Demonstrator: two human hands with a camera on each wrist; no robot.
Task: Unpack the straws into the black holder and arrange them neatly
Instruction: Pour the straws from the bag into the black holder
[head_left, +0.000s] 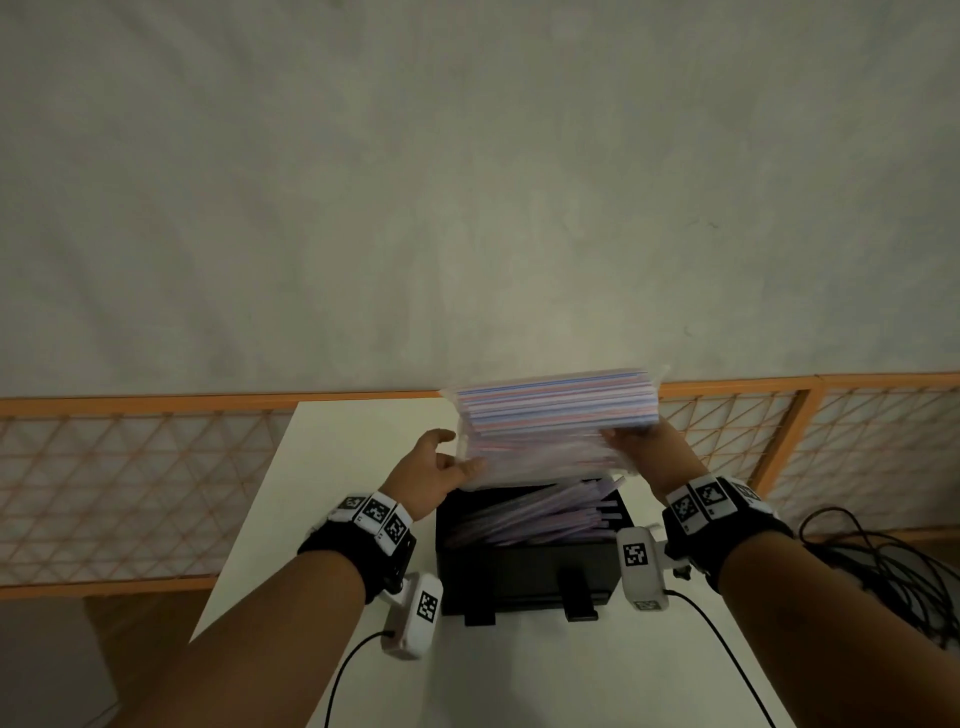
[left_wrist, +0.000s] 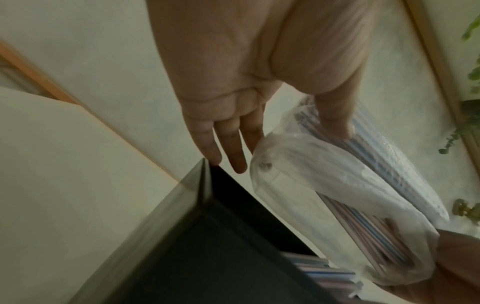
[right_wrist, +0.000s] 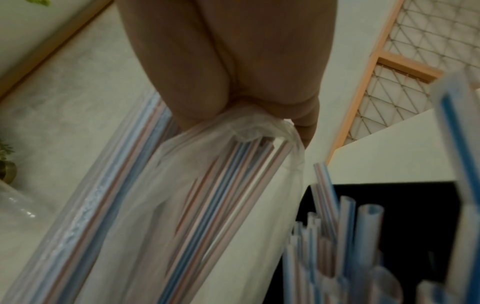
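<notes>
A clear plastic bag of red- and blue-striped straws (head_left: 556, 415) hangs level above the black holder (head_left: 524, 571), held at both ends. My left hand (head_left: 457, 452) pinches the bag's left end, thumb on top (left_wrist: 335, 121); three fingers (left_wrist: 233, 152) stretch straight beside the bag (left_wrist: 324, 185). My right hand (head_left: 628, 439) grips the right end, its fingers curled round the crumpled plastic (right_wrist: 246, 127). Several loose straws (head_left: 535, 514) lie slanted inside the holder, some tips (right_wrist: 345, 226) poking over its right side. The bag (right_wrist: 207, 195) still holds many straws.
The holder stands on a narrow white table (head_left: 337, 467). An orange lattice fence (head_left: 130, 478) runs behind it, below a grey wall. Black cables (head_left: 878, 561) lie coiled at the right, and a cable (head_left: 722, 639) trails from each wrist across the table.
</notes>
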